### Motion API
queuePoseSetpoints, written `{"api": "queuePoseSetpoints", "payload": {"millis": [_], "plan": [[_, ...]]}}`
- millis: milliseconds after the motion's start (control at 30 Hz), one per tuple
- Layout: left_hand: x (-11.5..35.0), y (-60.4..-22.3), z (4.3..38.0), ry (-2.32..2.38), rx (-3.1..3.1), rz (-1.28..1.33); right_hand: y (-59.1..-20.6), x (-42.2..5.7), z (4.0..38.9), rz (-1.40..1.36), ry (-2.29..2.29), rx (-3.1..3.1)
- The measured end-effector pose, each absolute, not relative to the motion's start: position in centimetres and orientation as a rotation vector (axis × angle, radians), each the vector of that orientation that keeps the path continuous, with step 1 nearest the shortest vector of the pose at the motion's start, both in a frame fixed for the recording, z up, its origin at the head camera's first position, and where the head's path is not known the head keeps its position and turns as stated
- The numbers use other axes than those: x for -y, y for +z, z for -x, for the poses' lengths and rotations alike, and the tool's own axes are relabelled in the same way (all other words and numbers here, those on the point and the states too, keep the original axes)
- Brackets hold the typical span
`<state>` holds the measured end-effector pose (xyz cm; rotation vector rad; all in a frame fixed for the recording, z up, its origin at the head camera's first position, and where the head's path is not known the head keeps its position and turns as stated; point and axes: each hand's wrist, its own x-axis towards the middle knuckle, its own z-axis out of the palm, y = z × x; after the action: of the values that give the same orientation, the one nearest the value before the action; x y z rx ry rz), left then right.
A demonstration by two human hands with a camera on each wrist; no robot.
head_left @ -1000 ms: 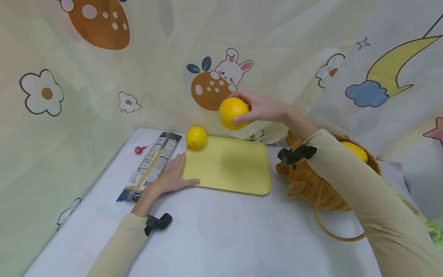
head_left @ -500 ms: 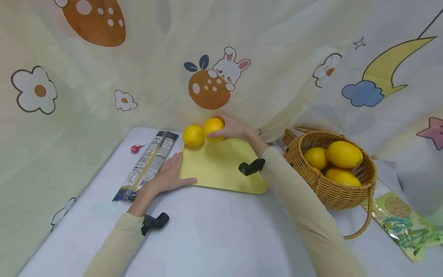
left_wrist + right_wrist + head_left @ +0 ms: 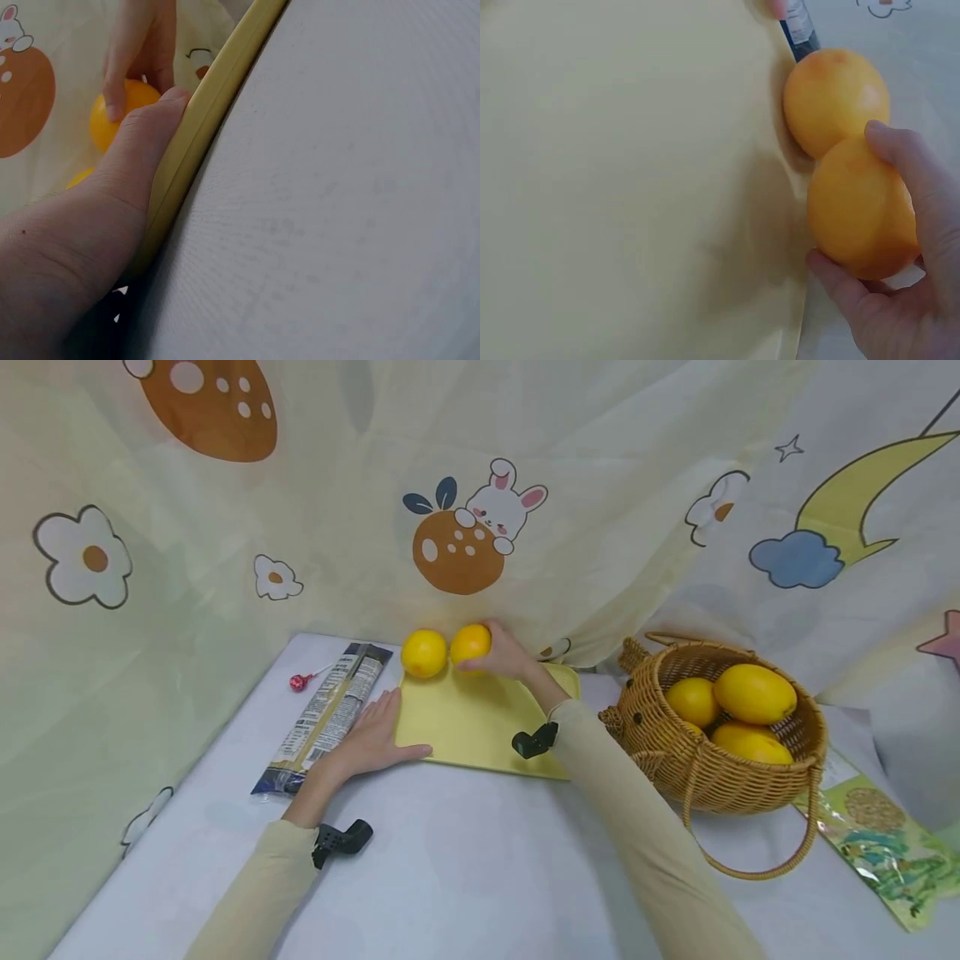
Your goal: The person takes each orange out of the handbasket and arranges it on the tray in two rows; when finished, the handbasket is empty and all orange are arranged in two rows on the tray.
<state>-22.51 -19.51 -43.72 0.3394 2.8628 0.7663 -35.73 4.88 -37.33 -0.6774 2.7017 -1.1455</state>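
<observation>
My right hand grips an orange at the far edge of the yellow tray, with thumb and fingers on opposite sides of it. A second orange sits at the tray's far left corner. In the right wrist view the two fruits touch. My left hand lies along the tray's left side, fingers straight and thumb spread over the near rim. The thumb shows large in the left wrist view, while its other fingers are hidden there.
Left of the tray lie a long printed packet and a red lollipop. On the right stands a wicker basket holding several yellow fruits. A green packet lies beyond it. A patterned cloth hangs behind.
My right hand has lowered the orange from above the tray's back to beside the other orange, uncovering the basket. The left hand has kept its place.
</observation>
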Motion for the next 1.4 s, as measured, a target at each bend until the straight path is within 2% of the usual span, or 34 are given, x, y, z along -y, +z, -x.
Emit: {"api": "queuePoseSetpoints", "payload": {"millis": [333,1000,1167,1267,1400], "plan": [[19.2,-43.8,22.9,0.763,-2.861,-0.337,-38.7,-4.5,36.3,0.692,-1.15,-2.735],[18.4,-44.2,23.4,0.795,-2.862,-0.363,-39.7,-5.5,35.1,0.617,-1.301,-2.726],[18.9,-44.3,23.2,0.746,-2.865,-0.349,-38.2,-6.9,31.2,0.588,-1.329,-2.757],[19.2,-44.2,23.0,0.747,-2.872,-0.342,-36.6,-8.0,26.7,0.634,-1.441,-2.688],[19.4,-44.1,22.7,0.762,-2.873,-0.33,-35.2,-10.7,19.7,0.832,-1.502,-2.596]]}}
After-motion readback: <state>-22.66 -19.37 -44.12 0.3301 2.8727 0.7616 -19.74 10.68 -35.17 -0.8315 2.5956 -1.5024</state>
